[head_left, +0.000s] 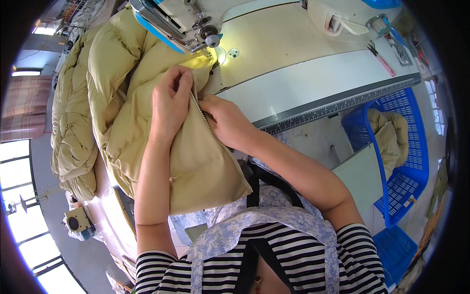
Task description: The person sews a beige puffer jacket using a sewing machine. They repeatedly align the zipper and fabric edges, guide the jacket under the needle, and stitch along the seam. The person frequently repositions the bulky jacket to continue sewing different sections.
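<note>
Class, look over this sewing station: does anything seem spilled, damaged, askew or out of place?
Nothing stands out; no spill or damage shows. The khaki padded cloth is bunched at the sewing machine, with the left hand and right hand at its zipper edge. The pink-handled tool lies slantwise on the table, hardly odd.

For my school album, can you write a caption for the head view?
Left hand and right hand hold puffy tan cloth along its zipper, near a sewing machine.
</note>
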The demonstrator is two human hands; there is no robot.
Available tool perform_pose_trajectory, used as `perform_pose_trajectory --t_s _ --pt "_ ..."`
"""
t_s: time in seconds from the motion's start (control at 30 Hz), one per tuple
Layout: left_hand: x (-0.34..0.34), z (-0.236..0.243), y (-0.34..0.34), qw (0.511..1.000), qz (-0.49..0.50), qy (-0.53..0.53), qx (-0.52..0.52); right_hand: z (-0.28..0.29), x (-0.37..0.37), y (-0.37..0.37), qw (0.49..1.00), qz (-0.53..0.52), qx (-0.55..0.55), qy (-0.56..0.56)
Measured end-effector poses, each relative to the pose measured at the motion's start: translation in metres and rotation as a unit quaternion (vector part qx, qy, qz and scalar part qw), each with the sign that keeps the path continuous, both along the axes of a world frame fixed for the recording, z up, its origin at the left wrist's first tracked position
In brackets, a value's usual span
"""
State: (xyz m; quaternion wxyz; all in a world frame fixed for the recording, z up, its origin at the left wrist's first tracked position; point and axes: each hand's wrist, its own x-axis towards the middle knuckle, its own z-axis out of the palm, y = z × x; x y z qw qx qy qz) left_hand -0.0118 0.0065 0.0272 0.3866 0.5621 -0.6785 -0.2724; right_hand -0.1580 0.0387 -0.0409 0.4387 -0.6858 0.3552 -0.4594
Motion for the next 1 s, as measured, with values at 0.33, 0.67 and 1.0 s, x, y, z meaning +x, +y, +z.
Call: perform_pose_trajectory --t_s 0.33,0.67,1.0 --pt "-0.025 0.003 0.012 0.925 -0.131 -0.356 -0.011 0.019 -0.015 0.031 0.978 0.152 0.14 -0.005" --pt "-0.009 -0.022 0.04 0.93 -0.16 -0.278 -0.18 0.012 -0.085 -0.029 0.896 0.062 -0.369 0.241" --pt "0.0 -0.018 0.002 0.91 -0.136 -0.297 -0.256 0.009 -0.085 -0.028 0.892 0.093 -0.371 0.243"
